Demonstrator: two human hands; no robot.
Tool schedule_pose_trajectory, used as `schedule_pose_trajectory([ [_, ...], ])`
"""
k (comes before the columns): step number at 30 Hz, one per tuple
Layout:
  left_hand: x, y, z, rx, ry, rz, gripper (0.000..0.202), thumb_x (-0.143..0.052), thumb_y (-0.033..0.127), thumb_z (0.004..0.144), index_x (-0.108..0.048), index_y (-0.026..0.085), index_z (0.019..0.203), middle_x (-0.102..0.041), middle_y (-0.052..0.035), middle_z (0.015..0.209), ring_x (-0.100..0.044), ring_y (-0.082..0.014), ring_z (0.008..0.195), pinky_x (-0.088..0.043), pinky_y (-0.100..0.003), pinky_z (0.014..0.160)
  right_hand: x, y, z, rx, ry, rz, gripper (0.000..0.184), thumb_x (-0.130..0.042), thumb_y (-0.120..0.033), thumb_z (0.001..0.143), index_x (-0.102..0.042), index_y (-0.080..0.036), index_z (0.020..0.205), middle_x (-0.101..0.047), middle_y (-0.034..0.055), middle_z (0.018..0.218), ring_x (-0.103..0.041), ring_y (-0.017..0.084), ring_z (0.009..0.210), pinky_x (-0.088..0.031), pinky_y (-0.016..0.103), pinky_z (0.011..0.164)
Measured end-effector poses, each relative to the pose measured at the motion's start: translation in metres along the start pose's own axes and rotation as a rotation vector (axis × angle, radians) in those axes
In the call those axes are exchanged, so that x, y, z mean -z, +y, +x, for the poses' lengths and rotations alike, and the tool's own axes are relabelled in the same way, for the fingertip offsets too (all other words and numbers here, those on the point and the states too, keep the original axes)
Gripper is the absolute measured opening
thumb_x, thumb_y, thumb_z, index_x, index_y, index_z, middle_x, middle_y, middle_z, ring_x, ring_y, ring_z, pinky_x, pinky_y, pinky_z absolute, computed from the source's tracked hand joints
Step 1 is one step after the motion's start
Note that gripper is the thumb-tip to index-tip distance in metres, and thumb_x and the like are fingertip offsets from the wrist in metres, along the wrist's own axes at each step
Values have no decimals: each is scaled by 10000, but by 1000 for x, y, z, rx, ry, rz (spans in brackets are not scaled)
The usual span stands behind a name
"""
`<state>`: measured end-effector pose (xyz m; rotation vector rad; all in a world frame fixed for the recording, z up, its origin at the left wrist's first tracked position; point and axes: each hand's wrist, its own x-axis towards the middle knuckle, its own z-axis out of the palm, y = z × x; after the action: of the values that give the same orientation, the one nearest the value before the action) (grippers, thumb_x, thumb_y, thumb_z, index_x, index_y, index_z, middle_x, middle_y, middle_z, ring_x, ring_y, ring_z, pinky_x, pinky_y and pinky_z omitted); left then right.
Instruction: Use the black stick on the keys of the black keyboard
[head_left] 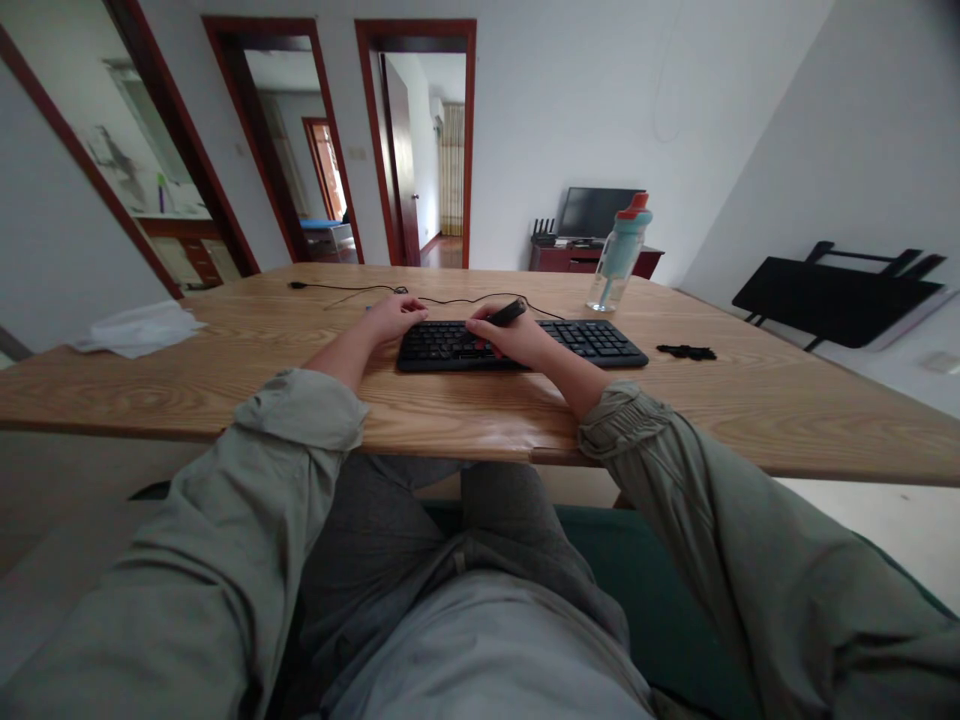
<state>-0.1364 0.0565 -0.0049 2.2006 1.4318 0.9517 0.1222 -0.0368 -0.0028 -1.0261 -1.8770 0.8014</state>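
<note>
A black keyboard (592, 340) lies flat on the wooden table in front of me. My left hand (396, 316) is at its far left corner, with fingers bent and closed against the edge. My right hand (517, 338) is over the middle of the keys, closed around a short, thick black-handled tool (508, 313). The handle slants up to the right out of my grip. A bit of red shows below my fingers, but the tool's working end is too small and covered to make out.
A thin black cable (337, 287) runs behind the keyboard across the table (465, 415). A clear bottle with a red lid (619, 255) stands at the back right. To the right is a small black strap-like item (686, 352); at far left, a crumpled white sheet (139, 328).
</note>
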Motion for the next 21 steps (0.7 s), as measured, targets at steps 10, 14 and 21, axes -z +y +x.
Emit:
schedule_pose_trajectory([
  [10, -1, 1, -1, 28, -10, 5, 300, -690, 413, 787, -792, 175, 940, -802, -74, 968, -702, -266, 950, -545, -368, 895, -1, 6, 1, -26, -4, 18, 173, -715, -370, 810, -688, -205, 855, -638, -14, 679, -481, 106, 533, -370, 233, 473],
  [14, -2, -1, -1, 18, -9, 16, 332, -659, 418, 800, -798, 160, 956, -793, -83, 973, -706, -263, 938, -545, -368, 888, -1, 9, 5, -78, -33, 125, 195, -726, -396, 817, -669, -213, 855, -619, -14, 665, -454, 104, 479, -343, 247, 442],
  [21, -5, -3, 2, 7, 1, 32, 333, -670, 444, 795, -792, 176, 950, -788, -77, 970, -700, -263, 950, -544, -350, 856, -8, -5, 6, -84, -34, 81, 124, -714, -305, 800, -658, -199, 831, -605, -19, 646, -454, 97, 482, -351, 246, 448],
])
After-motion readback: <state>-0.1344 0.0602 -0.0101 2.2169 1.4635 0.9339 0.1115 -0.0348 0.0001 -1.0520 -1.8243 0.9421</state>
